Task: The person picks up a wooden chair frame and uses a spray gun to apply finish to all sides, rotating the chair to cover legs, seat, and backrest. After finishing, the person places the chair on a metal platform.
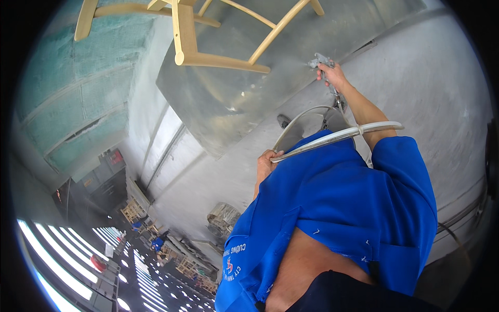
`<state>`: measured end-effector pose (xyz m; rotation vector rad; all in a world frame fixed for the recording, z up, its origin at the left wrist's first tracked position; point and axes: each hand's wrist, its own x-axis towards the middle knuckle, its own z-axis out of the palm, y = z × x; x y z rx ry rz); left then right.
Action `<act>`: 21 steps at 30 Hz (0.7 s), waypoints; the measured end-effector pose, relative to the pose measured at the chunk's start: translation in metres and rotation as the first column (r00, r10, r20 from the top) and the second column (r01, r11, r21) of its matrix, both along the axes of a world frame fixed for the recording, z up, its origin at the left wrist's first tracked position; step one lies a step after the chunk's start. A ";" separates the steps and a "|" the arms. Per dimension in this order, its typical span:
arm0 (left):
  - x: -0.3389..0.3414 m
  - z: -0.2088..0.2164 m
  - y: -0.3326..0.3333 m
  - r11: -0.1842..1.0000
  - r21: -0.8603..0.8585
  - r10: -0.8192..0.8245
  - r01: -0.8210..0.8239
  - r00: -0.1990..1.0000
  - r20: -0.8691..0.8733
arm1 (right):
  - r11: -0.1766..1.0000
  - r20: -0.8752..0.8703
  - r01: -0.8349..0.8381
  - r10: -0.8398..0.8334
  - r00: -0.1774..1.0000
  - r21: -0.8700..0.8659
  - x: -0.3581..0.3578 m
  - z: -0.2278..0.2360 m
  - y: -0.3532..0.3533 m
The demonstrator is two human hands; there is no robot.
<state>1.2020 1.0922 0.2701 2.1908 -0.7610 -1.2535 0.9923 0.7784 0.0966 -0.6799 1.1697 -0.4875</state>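
My right hand point(335, 77) is closed around a grey metal spray gun point(320, 59), its nozzle pointing left, with faint haze in front of it. A pale hose point(340, 136) hangs beneath the gun and loops across the front of my body and over my right forearm. Near my waist, my left hand point(265, 162) grips the hose at its left bend. Ahead and to the left of the gun is a light wooden chair frame point(223, 60), cut off by the upper edge. Gun and frame are apart.
A dull metal sheet point(202, 109) lies below the chair frame. Greenish panels point(86, 93) line the left side. A round, dusty container point(223, 216) stands on the grey floor point(202, 182) to my left. Farther off are several wooden frames point(189, 268), with ceiling lights point(57, 255) at lower left.
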 end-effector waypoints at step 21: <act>0.376 -0.126 0.122 0.771 -0.319 -0.584 0.551 0.811 -0.009 | 0.592 0.607 0.743 -0.476 0.636 -0.313 0.192 0.128 0.297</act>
